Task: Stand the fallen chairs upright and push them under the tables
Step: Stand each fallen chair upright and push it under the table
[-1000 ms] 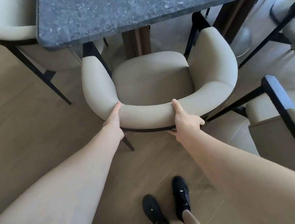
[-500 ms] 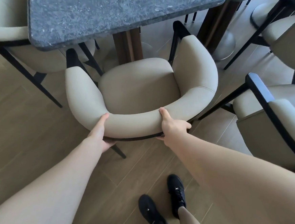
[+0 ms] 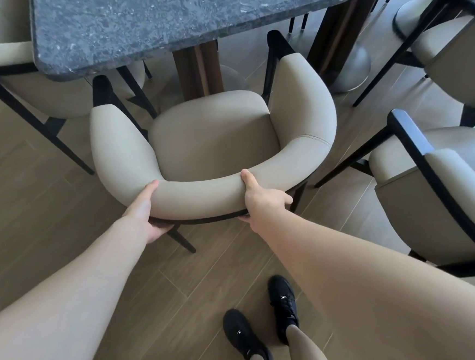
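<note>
with my left hand (image 3: 145, 212) and right hand (image 3: 262, 199) curling their fingers round the padded back of the upright beige armchair (image 3: 213, 142), its seat just short of the speckled grey stone tabletop (image 3: 184, 19) near edge, i'd push evenly, straight under.

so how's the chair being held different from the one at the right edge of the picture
The held chair stands upright facing the dark stone table, seat up; the right chair looks tipped, with its seat underside and black frame showing. The left hand and right hand grip the held chair's curved backrest; nothing touches the right chair. The held chair's seat front nears the table edge; the right chair lies away from it. Both have beige upholstery and black legs.
</note>
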`<state>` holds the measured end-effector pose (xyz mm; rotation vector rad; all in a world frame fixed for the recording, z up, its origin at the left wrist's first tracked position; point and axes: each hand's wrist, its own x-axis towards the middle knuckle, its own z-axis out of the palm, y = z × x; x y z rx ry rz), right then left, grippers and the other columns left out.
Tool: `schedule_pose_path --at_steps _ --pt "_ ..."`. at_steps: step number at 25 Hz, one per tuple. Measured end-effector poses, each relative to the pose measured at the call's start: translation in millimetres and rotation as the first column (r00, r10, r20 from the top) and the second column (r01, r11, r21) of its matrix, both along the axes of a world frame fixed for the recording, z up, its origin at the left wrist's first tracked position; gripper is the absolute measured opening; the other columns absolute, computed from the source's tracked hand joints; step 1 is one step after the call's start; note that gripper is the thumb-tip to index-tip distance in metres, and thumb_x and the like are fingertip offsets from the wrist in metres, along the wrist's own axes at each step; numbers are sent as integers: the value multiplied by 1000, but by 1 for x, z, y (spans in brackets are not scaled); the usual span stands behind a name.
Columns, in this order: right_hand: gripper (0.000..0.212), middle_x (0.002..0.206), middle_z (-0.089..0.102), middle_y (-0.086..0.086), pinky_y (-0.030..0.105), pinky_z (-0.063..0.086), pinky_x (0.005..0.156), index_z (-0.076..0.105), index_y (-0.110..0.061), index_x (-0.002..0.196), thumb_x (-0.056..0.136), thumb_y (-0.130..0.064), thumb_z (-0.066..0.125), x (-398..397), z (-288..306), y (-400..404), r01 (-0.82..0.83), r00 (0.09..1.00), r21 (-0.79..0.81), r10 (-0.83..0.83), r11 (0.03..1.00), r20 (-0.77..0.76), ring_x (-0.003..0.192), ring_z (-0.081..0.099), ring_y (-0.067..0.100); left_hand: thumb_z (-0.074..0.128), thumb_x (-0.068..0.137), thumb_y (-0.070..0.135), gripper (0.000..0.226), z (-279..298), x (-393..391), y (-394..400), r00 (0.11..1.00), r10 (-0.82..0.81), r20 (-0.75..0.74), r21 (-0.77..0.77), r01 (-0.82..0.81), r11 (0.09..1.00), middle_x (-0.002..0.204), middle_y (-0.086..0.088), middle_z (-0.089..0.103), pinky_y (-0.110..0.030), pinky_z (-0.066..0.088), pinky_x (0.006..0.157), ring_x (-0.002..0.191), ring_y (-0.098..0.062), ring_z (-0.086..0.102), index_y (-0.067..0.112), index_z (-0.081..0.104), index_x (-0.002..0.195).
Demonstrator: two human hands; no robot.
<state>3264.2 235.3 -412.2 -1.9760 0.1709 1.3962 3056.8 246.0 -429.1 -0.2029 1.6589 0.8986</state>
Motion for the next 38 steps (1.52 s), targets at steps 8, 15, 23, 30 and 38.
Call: schedule_pose_path --at_steps 8,15,23,30,38 --pt "41 138 47 9 47 54 89 47 -14 133 96 -31 56 59 61 -41 -519 850 -9 515 855 -112 119 53 32 75 80 33 74 59 107 -15 668 -240 -705 -40 299 953 152 -9 27 -39 35 104 136 -33 34 15 36 140" --pt "32 123 49 9 43 52 80 50 -13 125 97 -28 58 231 139 -99 -411 911 64 412 909 1 109 57 29 76 84 33 47 139 310 -40 726 -527 -442 155 640 752 130 -11 59 -36 47 103 118 -31 58 4 62 119" --pt "22 100 57 9 34 53 65 57 -8 102 94 -29 59 491 194 -190 -457 876 101 428 884 222 79 59 22 72 91 29 39 180 558 -124 671 -714 -198 265 738 621 118 -3 49 -36 42 90 108 -22 51 16 57 125" --pt "14 75 51 5 34 49 70 52 -11 84 93 -22 53 651 179 -220 -408 873 -27 399 912 281 66 51 23 73 91 30 27 145 681 -135 512 -818 -263 174 859 482 119 1 50 -36 41 97 116 -24 52 15 60 109" --pt "20 77 54 2 28 50 66 57 -9 83 90 -28 55 719 107 -137 -543 737 -133 547 829 397 80 58 25 81 81 28 59 63 689 -74 474 -674 -566 -180 727 663 146 -21 34 -37 40 107 129 -35 45 3 59 130"
